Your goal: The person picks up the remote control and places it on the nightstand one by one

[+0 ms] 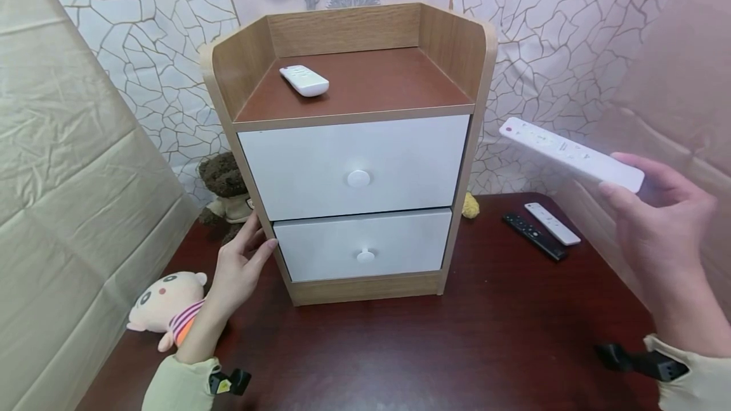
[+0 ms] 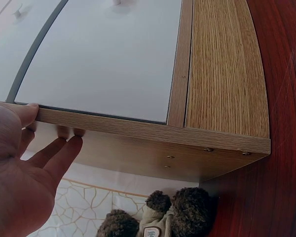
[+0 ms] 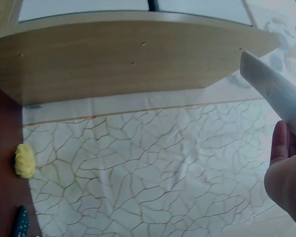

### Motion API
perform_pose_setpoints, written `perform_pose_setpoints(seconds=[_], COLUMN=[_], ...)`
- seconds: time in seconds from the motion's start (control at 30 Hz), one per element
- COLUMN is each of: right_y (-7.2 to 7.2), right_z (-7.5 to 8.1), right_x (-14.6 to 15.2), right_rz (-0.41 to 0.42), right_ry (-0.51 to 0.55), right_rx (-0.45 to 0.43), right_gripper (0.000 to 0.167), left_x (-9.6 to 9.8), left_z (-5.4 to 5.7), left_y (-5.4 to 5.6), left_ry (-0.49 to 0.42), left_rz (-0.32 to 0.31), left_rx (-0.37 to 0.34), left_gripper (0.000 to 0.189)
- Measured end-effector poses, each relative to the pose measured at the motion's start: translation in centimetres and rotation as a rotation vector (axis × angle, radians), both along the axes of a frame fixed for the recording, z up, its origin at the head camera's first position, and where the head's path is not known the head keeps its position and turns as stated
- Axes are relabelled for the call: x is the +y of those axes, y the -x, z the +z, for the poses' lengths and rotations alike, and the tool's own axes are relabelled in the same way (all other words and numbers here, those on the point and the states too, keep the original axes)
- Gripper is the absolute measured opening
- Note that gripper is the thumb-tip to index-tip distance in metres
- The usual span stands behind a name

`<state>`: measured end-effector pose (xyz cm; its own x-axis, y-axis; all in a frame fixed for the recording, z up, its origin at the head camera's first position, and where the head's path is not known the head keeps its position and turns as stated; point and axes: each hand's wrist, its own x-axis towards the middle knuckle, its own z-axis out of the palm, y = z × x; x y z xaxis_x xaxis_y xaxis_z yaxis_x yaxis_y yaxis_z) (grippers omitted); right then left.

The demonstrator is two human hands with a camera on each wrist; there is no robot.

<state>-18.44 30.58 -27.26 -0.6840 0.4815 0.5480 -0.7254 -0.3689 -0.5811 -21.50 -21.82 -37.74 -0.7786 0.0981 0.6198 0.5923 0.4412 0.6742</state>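
A small wooden cabinet [image 1: 365, 287] with two white drawers stands on the table, both drawers closed. My left hand [image 1: 237, 274] rests on its left side edge. In the left wrist view the thumb touches the front edge and the fairly straight fingers [image 2: 64, 157] touch the outer side panel. To the right of the cabinet, my right hand [image 1: 665, 221] holds a long white remote control [image 1: 571, 152] in the air, pinching its near end with its buttons facing up. Another white remote control [image 1: 305, 80] lies on the cabinet's brown top [image 1: 382, 81], towards the left.
A black remote control [image 1: 533, 236] and a slim white one [image 1: 552, 224] lie at the table's right. Beside the cabinet are a yellow object [image 1: 471, 206] and a brown teddy bear [image 1: 224, 179]. A pink plush toy [image 1: 171, 303] lies near my left forearm. Fabric hangs on both sides.
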Motion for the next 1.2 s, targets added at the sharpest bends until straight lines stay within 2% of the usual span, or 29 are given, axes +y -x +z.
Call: perform_pose_setpoints(seconds=[0.1, 0.33, 0.4, 0.6, 0.8, 0.97, 1.07, 1.2], right_y=[-0.5, -1.3, -1.4, -2.1, -2.6, -2.5, -2.2, -1.9], right_z=[0.4, 1.2, 1.4, 1.8, 2.5, 3.0, 3.3, 3.6], right_x=[-0.1, -0.9, -1.1, -1.4, -2.3, -3.3, -4.0, -4.9], right_rz=[0.015, -0.009, 0.015, 0.057, 0.058, 0.039, 0.016, 0.053], right_ry=[0.009, -0.095, -0.069, -0.1, -0.128, -0.114, -0.144, -0.13], right_rx=[0.025, 0.128, 0.142, 0.13, 0.121, 0.117, 0.126, 0.162], right_gripper=[0.04, 0.04, 0.041, 0.042, 0.043, 0.042, 0.043, 0.042], left_x=[0.0, 0.1, 0.1, 0.1, 0.1, 0.1, 0.1, 0.1], left_z=[0.0, 0.3, 0.3, 0.3, 0.2, 0.2, 0.2, 0.1], left_y=[0.0, -0.3, -0.3, -0.3, -0.2, -0.2, -0.2, -0.1], left_ry=[0.004, -0.016, -0.017, -0.014, -0.015, -0.013, -0.014, -0.015], left_rz=[0.003, -0.003, -0.005, -0.004, -0.008, -0.004, -0.003, -0.006], left_rx=[-0.002, -0.007, -0.007, -0.006, -0.001, 0.001, 0.003, 0.004], left_gripper=[0.067, 0.067, 0.067, 0.066, 0.066, 0.066, 0.066, 0.066])
